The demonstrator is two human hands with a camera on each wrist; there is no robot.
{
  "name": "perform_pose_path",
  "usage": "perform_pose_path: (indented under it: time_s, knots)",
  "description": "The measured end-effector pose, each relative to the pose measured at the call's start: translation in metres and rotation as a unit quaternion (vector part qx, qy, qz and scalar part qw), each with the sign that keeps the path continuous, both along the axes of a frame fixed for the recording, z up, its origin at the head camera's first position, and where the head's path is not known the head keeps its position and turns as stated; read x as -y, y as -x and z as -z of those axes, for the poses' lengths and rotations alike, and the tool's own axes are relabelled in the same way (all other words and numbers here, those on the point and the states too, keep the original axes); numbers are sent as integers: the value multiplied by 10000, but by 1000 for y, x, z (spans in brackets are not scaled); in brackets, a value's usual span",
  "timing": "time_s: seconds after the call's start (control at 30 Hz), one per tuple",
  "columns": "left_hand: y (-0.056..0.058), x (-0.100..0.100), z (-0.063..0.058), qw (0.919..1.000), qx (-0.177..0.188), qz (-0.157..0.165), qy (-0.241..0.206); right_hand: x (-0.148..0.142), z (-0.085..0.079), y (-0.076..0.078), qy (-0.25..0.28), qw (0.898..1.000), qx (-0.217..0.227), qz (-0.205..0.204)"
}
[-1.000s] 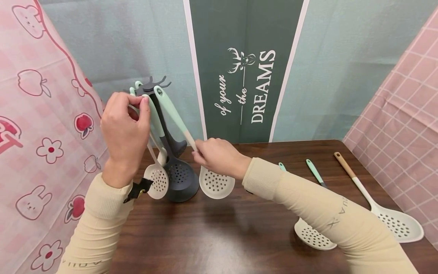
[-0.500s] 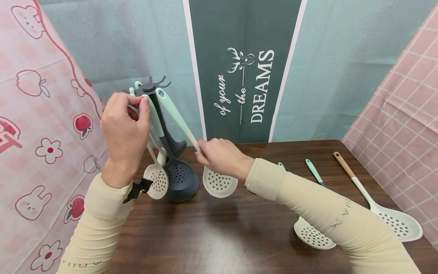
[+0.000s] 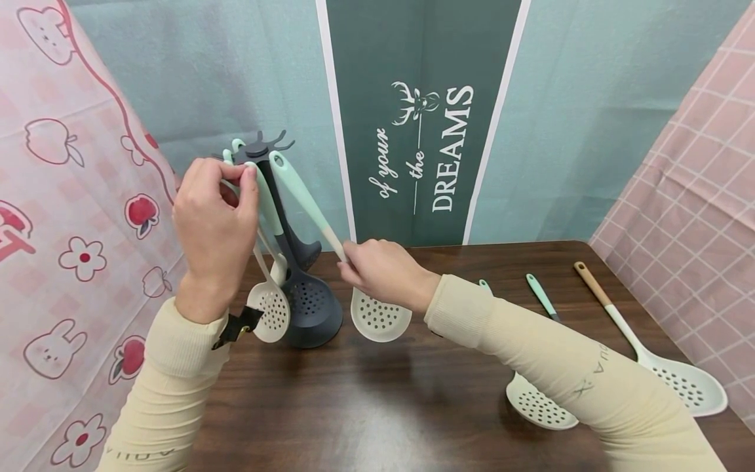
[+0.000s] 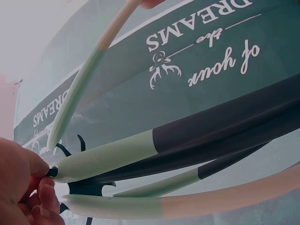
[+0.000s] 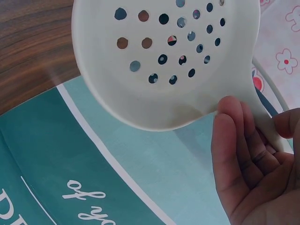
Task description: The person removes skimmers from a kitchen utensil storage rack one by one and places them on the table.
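A dark grey utensil rack (image 3: 257, 153) with curved hooks stands at the table's back left. My left hand (image 3: 215, 223) pinches a dark hook tip at the handle hole of a grey slotted utensil (image 3: 309, 298), best seen in the left wrist view. Beside that hangs a smaller white skimmer (image 3: 274, 313). My right hand (image 3: 386, 272) grips a white skimmer (image 3: 380, 320) by its neck, fingers curled round it in the right wrist view. This skimmer's mint handle (image 4: 77, 101) slants up towards the rack; its holed end is close to a hook. Whether they touch, I cannot tell.
Right of the rack, the wooden table (image 3: 307, 413) holds a white slotted turner (image 3: 687, 387) with a wooden handle. Another white skimmer (image 3: 539, 403) and a mint handle (image 3: 542, 296) lie partly under my right sleeve. Fabric with prints surrounds the table.
My right hand and its skimmer have shifted slightly to the right, the handle end drawing a little away from the rack's centre. My left hand has stayed put.
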State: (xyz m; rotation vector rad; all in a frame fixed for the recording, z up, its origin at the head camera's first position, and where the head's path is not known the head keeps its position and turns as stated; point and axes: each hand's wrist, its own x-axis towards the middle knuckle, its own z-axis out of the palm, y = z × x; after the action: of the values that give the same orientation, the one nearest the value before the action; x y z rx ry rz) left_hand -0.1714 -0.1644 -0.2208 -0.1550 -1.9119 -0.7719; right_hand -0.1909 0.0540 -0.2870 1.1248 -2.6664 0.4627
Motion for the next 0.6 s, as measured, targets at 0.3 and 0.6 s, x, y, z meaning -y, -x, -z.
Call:
perform_pose_path:
  time_s: [0.3, 0.6]
  knots:
    - [0, 0, -1, 10000, 20, 8, -8, 0, 0, -3, 37, 10000, -52, 55]
    - [0, 2, 0, 9998, -155, 80, 139, 2, -3, -5, 51, 9999, -81, 72]
